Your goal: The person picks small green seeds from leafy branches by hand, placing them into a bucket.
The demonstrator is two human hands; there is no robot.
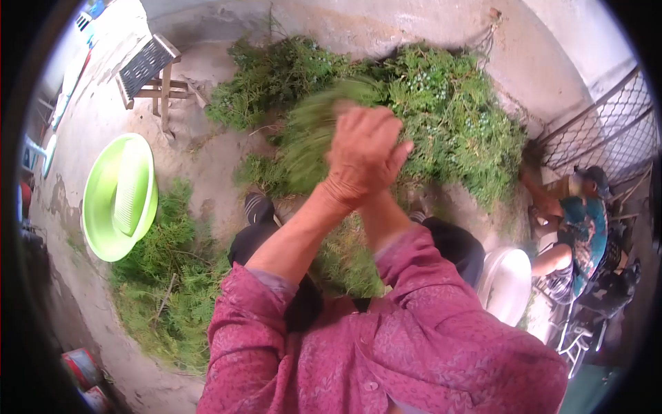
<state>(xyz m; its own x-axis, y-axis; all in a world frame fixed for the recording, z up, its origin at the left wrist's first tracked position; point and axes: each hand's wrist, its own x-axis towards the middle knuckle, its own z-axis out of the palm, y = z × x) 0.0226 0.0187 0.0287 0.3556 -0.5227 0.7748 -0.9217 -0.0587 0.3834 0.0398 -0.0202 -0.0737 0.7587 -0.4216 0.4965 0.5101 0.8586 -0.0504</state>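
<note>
My left hand (365, 146) is closed in front of my chest, its back toward me and its thumb on the right. A blurred evergreen sprig (310, 134) sticks out leftward from the closed fingers, over the cut greenery. My right forearm (379, 219) crosses behind my left wrist, and my right hand is hidden behind the left one, its fingers out of sight. Beyond my hands lies a large heap of evergreen branches (455, 121) with small pale bluish cones or berries. Some loose greenery (348, 255) lies between my legs.
A lime-green basin (96, 200) with a ribbed panel inside stands at left, beside another pile of greenery (162, 297). Behind it is a small wooden stool (148, 72). A white bucket (509, 283) stands by my right leg. Another person (579, 228) sits at right, near a metal lattice (607, 121).
</note>
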